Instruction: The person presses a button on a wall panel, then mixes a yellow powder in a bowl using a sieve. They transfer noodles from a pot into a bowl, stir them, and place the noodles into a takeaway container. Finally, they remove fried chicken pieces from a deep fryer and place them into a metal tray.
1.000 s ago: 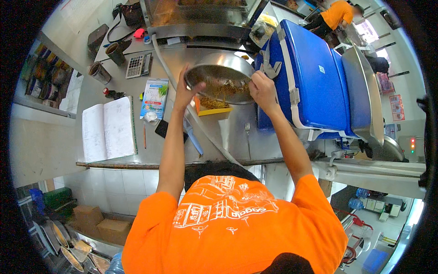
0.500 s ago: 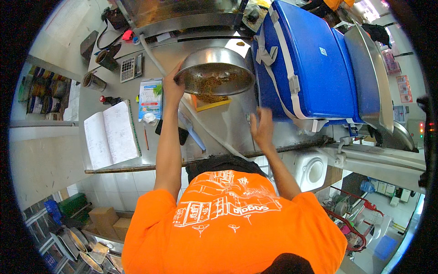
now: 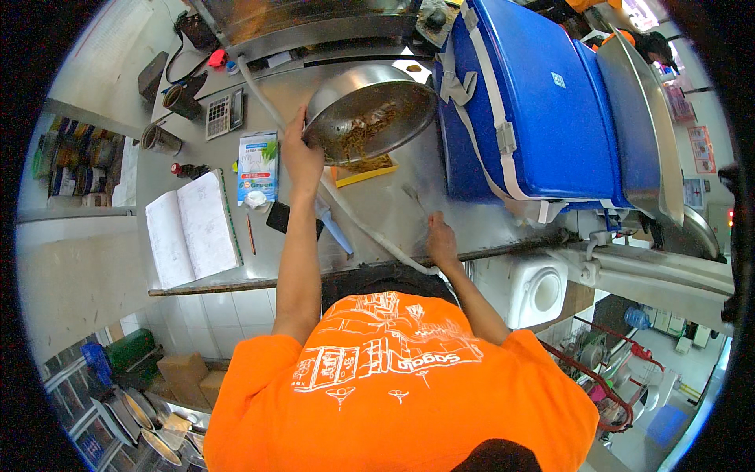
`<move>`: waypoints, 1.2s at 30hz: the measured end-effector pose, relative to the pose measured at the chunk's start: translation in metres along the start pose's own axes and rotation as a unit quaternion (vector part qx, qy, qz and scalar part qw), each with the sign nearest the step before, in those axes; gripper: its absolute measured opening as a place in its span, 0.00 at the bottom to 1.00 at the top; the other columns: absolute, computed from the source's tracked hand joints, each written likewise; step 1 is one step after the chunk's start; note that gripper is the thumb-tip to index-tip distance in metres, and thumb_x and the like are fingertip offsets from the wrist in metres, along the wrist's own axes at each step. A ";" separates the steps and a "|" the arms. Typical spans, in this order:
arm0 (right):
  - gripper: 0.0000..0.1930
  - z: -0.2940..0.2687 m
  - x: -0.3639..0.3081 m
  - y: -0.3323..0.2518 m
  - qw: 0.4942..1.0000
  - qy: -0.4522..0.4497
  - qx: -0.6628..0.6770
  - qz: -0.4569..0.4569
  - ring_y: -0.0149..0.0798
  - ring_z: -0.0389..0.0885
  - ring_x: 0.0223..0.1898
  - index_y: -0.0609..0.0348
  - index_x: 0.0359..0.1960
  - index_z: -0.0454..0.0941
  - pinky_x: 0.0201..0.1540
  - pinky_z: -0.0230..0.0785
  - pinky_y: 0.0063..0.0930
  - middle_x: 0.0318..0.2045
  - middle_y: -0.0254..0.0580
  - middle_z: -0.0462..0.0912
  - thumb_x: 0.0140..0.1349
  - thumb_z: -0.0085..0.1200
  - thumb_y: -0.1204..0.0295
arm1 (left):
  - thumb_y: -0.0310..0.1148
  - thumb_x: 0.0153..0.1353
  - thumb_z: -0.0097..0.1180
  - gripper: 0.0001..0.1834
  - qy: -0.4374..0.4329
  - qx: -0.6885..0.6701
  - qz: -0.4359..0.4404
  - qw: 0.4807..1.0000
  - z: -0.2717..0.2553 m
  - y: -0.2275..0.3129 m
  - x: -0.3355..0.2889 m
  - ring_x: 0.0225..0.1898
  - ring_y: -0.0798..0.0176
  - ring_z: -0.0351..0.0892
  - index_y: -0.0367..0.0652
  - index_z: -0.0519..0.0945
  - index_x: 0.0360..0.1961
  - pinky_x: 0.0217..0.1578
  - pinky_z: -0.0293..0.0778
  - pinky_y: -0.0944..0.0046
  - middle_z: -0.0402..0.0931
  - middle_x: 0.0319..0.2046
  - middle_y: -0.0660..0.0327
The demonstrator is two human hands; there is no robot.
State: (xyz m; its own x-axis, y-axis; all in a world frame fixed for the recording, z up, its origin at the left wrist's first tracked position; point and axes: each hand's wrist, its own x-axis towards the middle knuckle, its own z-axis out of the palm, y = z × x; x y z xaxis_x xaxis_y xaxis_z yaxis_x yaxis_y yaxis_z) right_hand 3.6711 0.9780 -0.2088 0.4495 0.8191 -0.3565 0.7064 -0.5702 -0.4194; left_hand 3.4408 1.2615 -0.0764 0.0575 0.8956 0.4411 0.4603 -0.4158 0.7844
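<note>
My left hand (image 3: 303, 161) grips the left rim of a large metal bowl (image 3: 409, 106), which is tipped toward me. Brown, noodle-like food (image 3: 360, 140) clings to the inside of the bowl. Right under it on the metal counter lies a yellow-rimmed box (image 3: 366, 176) with similar food in it, partly hidden by the bowl. Close to the counter's front edge, my right hand (image 3: 442, 238) is closed round the handle of a small metal fork (image 3: 412, 193), its head pointing away from me toward the box.
To the right stands a big blue insulated box (image 3: 543, 118) with pale straps. Left on the counter are an open notebook (image 3: 193, 232), a calculator (image 3: 226, 116), a blue-white packet (image 3: 258, 169) and a dark phone (image 3: 285, 222). A pale hose (image 3: 370, 232) crosses the counter diagonally.
My right hand, open before, has closed on the fork and drawn it back toward me. The bowl has risen slightly away and tilted further, showing more of its inside.
</note>
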 end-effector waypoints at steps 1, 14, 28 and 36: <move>0.22 -0.013 0.000 -0.011 0.997 0.040 0.024 -0.064 0.64 0.85 0.49 0.66 0.66 0.68 0.50 0.79 0.54 0.50 0.64 0.83 0.72 0.47 0.74 | 0.10 0.50 0.55 0.39 -0.004 0.005 0.018 1.000 0.000 0.001 -0.001 0.60 0.45 0.79 0.42 0.76 0.67 0.61 0.73 0.55 0.79 0.59 0.47; 0.32 -0.020 0.116 -0.096 0.970 0.117 0.008 -0.215 0.63 0.84 0.44 0.56 0.72 0.63 0.46 0.79 0.55 0.47 0.61 0.82 0.63 0.49 0.81 | 0.09 0.50 0.54 0.40 0.040 -0.016 0.068 0.997 0.016 0.014 -0.025 0.59 0.44 0.79 0.42 0.74 0.68 0.60 0.74 0.55 0.79 0.57 0.48; 0.29 -0.011 0.109 -0.092 0.908 0.108 0.152 -0.376 0.61 0.84 0.42 0.52 0.63 0.74 0.40 0.77 0.50 0.44 0.59 0.83 0.59 0.49 0.87 | 0.09 0.52 0.48 0.39 0.028 -0.057 0.048 0.997 0.022 -0.018 -0.034 0.61 0.45 0.78 0.40 0.72 0.69 0.63 0.72 0.56 0.77 0.58 0.47; 0.27 -0.034 0.100 -0.075 0.948 0.169 0.019 -0.270 0.62 0.83 0.51 0.55 0.65 0.73 0.51 0.77 0.53 0.51 0.57 0.82 0.62 0.50 0.84 | 0.10 0.54 0.50 0.37 0.061 -0.057 0.085 0.993 0.019 -0.019 -0.032 0.63 0.47 0.77 0.38 0.73 0.68 0.63 0.72 0.56 0.78 0.59 0.48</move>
State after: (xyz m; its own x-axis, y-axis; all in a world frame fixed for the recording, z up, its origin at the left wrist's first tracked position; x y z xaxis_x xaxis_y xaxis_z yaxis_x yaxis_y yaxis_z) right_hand 3.6814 1.1051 -0.1844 0.1816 0.9622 0.2029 0.8662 -0.0588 -0.4963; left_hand 3.4473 1.2437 -0.1139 0.0157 0.7882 0.6152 0.3495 -0.5808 0.7352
